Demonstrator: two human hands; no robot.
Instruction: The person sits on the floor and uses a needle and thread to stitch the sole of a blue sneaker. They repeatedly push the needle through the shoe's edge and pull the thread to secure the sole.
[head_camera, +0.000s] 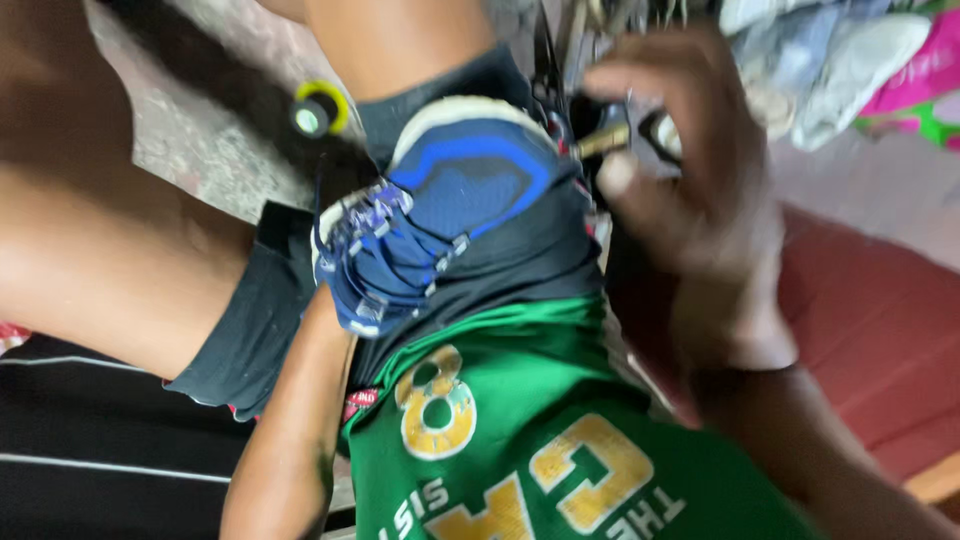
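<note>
The blue shoe (450, 215) sits wedged on the lap between the thighs, sole edge up. The right hand (690, 190) has its fingers pinched on a small brass-coloured tool (603, 142) beside it. The left hand is hidden; I cannot tell its grasp. Best keep the shoe braced firmly.

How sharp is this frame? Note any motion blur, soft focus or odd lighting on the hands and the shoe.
Head view: the right hand is smeared by motion blur, and the small brass-coloured tool at its fingertips is blurred too. The blue shoe on the lap is softly focused, its laces just readable. The left forearm is blurred, its hand hidden under the shoe. Lighting is even daylight, with no glare; the background cloth pile is out of focus.
</note>
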